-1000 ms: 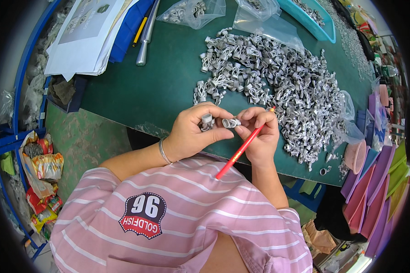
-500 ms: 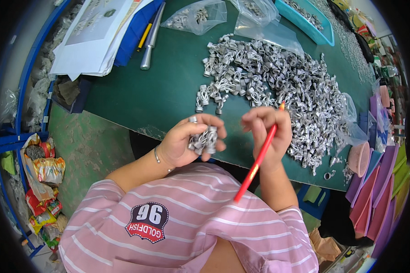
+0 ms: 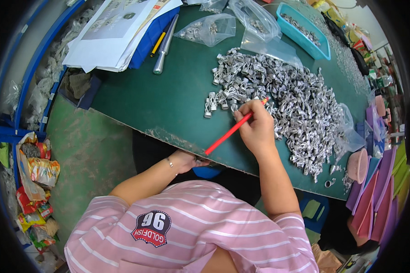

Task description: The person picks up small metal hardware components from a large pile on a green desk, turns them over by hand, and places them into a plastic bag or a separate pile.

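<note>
My right hand (image 3: pixel 257 126) is closed around a red pencil (image 3: pixel 228 138), its pointed end up by the pile and its other end toward the table's front edge. Its fingertips are at the near left side of a big heap of small silver metal fittings with looped parts (image 3: pixel 300 109), touching or close to one of them. My left hand (image 3: pixel 185 161) is low at the front edge of the green table (image 3: pixel 155 107). The table edge hides most of its fingers, so whatever it holds is out of sight. A few fittings (image 3: pixel 209 104) stand in a small group left of the heap.
Papers (image 3: pixel 107 34) lie on a blue bin at the back left, beside a yellow pen (image 3: pixel 158 44) and a metal rod (image 3: pixel 165 48). Clear bags (image 3: pixel 207 29) and a turquoise basket (image 3: pixel 325 53) of small parts are at the back. A pink bowl (image 3: pixel 357 164) stands at right.
My left hand, which held several fittings over the table edge, has dropped to below the edge. My right hand has moved forward and left to the heap, still with the pencil.
</note>
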The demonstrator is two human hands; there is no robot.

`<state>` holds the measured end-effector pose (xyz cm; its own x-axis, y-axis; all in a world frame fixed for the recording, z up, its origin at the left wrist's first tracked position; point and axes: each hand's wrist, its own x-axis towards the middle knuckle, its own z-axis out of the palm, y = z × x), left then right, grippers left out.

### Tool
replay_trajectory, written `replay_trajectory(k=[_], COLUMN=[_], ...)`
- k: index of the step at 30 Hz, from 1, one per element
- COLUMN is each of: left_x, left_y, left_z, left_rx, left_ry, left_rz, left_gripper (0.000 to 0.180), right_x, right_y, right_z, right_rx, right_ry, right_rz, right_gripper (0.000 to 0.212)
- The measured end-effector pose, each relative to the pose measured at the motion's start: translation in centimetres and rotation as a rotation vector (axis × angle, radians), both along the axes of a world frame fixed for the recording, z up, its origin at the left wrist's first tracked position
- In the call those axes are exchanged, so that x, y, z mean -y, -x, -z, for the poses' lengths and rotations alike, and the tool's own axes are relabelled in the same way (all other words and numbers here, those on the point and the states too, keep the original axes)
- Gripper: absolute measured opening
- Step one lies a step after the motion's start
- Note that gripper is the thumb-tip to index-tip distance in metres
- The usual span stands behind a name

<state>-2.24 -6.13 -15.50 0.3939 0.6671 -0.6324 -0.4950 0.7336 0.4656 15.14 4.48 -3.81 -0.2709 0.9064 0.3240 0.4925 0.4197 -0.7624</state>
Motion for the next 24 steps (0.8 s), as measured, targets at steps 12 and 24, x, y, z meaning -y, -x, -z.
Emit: replay_trajectory(k=[12, 24], left_x=[1.2, -3.3], left_y=[1.6, -0.1], left_z=[-1.9, -13.7], left_rx=[-0.627, -0.313], left_ry=[-0.753, -0.786], left_rz=[0.669, -0.144], left_gripper=[0.036, 0.028], right_x=[0.4, 1.2], right_y=[-1.1, -0.3], right_z=[-1.9, -2.3], right_rx=[-0.734, -0.111], right_ry=[0.499, -0.444], right_rz=[-0.414, -0.487], right_gripper=[0.022, 0.03])
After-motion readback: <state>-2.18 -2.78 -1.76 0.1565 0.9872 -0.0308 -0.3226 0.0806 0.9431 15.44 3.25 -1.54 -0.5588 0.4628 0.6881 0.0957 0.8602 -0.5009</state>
